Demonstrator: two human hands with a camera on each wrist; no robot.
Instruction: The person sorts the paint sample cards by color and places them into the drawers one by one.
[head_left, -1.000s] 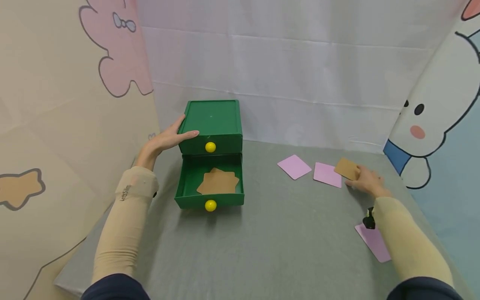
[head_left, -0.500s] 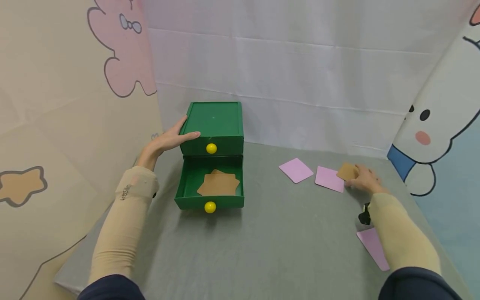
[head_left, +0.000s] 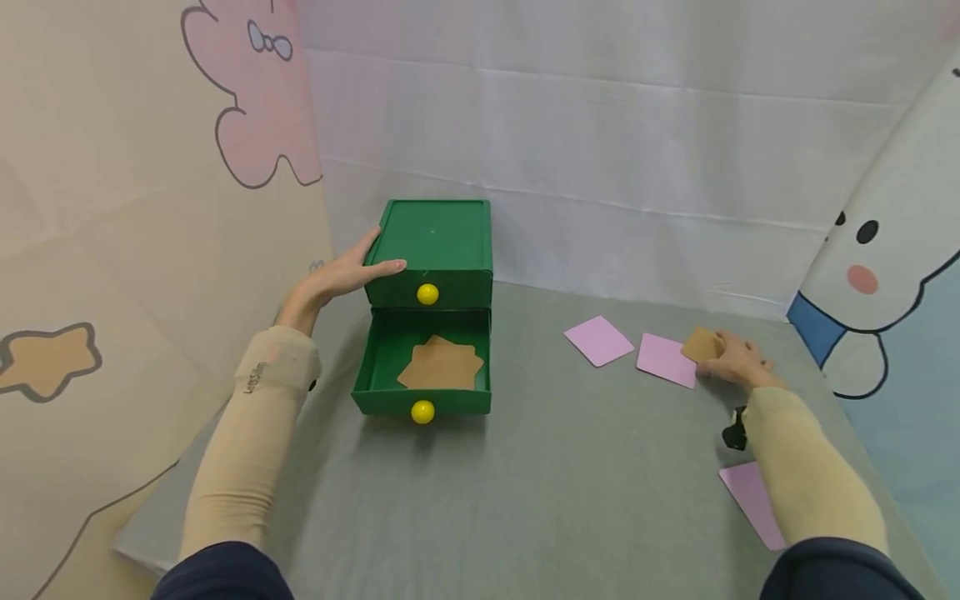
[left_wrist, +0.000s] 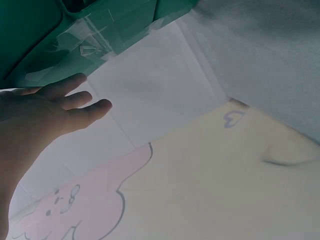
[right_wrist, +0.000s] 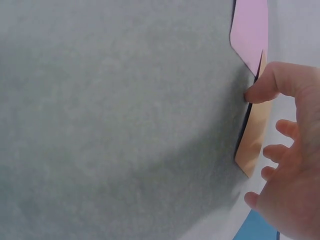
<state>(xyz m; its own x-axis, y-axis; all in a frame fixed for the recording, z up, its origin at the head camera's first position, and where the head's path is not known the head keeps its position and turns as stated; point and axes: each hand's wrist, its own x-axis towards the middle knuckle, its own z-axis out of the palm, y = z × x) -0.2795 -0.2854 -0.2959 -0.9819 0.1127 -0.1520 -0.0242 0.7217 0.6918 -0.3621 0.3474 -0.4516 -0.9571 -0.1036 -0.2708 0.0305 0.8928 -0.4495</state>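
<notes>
Near the far right corner of the tabletop (head_left: 570, 475), a tan card (head_left: 698, 345) is being clamped by the fingers of the right hand (head_left: 738, 364). Near the far left corner, a green drawer cabinet (head_left: 438, 233) is being touched by the left hand (head_left: 347, 273), fingers apart; other cards (head_left: 442, 367) are being held in its lower drawer (head_left: 390, 402).

Smooth plastic cabinet (head_left: 432, 237), matt tan card (head_left: 700, 345)

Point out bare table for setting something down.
Most room: the grey tabletop between the open drawer and the right sleeve. A narrower strip lies between the drawer and the left sleeve. It's crowded at the right hand: the tan card it touches is right by the middle pink card, and another pink card lies partly behind the right sleeve.
</notes>
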